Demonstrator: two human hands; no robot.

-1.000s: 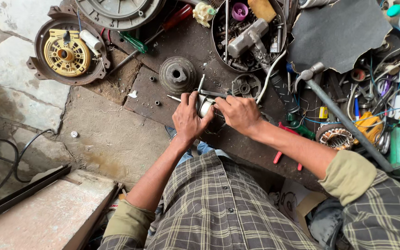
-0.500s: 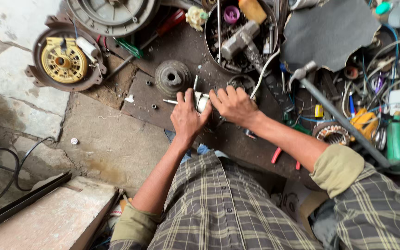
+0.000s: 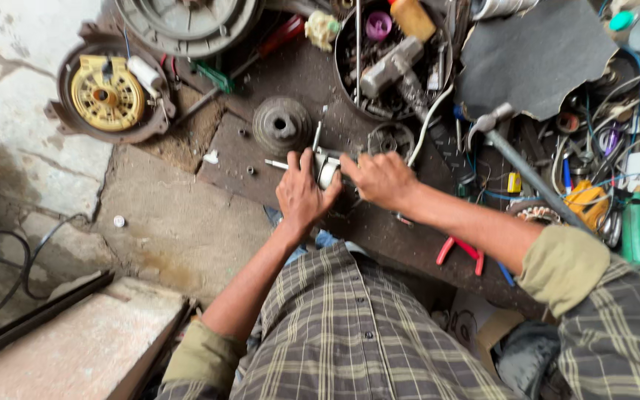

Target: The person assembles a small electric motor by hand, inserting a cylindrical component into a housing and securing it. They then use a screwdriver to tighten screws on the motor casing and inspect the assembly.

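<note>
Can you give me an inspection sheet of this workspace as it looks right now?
Surface: dark rusty metal plate on stained concrete floor.
Job's things: small silver cylindrical part, thin metal rod sticking out leftward.
Clutter: grey ribbed pulley, yellow-cored round motor housing, round tray of parts, red-handled pliers.
Grips: left hand and right hand both on the silver part.
Cables: white cable; black cables on floor.
Surroundings: grey sheet, green tool.
</note>
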